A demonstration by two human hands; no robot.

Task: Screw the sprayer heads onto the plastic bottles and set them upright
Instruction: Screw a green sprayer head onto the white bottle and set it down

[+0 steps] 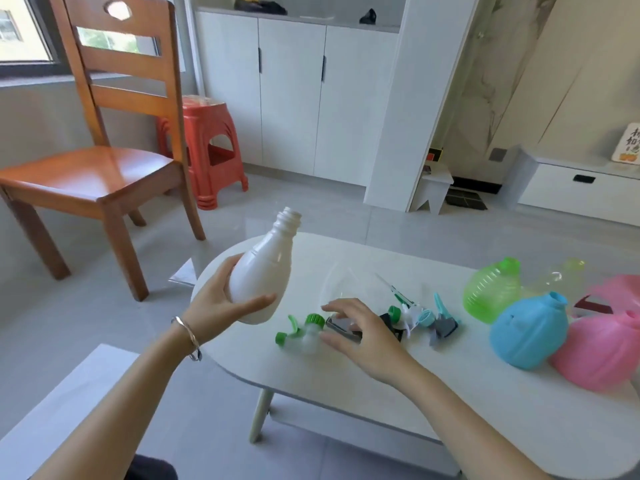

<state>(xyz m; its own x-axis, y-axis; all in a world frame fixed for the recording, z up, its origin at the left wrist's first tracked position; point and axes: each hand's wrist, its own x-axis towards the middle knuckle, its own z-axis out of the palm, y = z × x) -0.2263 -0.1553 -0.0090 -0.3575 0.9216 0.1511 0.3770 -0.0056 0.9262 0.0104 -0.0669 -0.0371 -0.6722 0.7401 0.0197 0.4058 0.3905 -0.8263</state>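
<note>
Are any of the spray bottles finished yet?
None done yet: no bottle wears a sprayer. In hand: the left hand holds the white bottle, neck bare, while the right hand reaches over a dark sprayer head on the table. Left: screw that on, then the green bottle, blue bottle and pink bottle.

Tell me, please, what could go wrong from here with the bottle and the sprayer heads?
1. The sprayer heads lie bunched together, so the right hand, reaching for the dark sprayer head, may drag its neighbours along.
2. The green-capped sprayer head lies close to the near edge of the table and could be knocked off.
3. The left hand holds the white bottle tilted, which might invite cross-threading.
</note>
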